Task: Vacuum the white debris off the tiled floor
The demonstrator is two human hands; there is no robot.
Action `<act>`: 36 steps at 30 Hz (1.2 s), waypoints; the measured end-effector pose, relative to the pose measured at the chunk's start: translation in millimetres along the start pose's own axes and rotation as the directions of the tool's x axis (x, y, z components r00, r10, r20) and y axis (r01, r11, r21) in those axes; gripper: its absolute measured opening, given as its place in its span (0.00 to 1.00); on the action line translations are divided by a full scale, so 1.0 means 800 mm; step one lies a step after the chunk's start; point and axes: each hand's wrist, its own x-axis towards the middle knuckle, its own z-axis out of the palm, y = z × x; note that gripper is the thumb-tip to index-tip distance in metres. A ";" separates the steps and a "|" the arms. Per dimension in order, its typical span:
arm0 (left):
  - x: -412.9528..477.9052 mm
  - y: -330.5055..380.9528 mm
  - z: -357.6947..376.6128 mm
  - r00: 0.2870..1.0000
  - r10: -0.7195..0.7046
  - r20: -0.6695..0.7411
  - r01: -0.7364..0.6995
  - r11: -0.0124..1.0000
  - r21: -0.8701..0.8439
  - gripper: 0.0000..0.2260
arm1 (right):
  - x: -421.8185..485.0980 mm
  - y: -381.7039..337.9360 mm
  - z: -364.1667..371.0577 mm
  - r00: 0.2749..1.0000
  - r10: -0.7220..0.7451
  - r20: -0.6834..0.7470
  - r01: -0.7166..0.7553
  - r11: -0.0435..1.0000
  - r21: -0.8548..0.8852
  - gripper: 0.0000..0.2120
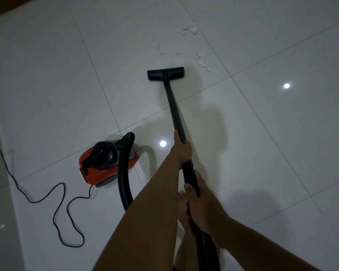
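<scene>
The hose passes behind the left forearm and is cut off at the bottom edge. Dim light blurs the white debris: about three loose clusters on the tiled floor, beyond and right of the floor head. The left hand and right hand each grip the single wand. One red canister and one cord lie to the left.

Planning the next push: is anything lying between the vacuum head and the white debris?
Nothing visible. Only bare tile separates the vacuum head from the white debris just ahead to its right; the red canister and cord lie back left.
</scene>
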 end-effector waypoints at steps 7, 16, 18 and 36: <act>0.038 0.032 -0.019 1.000 0.011 -0.008 -0.011 1.000 -0.010 0.31 | 0.034 -0.040 -0.003 1.000 -0.013 -0.005 0.013 0.999 -0.036 0.26; 0.043 0.069 -0.036 1.000 0.017 0.009 -0.016 0.999 -0.041 0.31 | 0.036 -0.090 -0.007 1.000 0.021 -0.010 -0.022 0.998 -0.057 0.25; 0.034 0.074 -0.038 1.000 0.008 0.018 -0.007 0.999 -0.038 0.31 | 0.022 -0.103 -0.009 1.000 0.024 -0.007 -0.024 0.998 -0.063 0.25; 0.040 0.147 -0.066 0.999 -0.025 0.031 0.027 0.996 -0.081 0.32 | 0.031 -0.196 -0.020 0.998 0.043 -0.045 -0.047 0.996 -0.082 0.26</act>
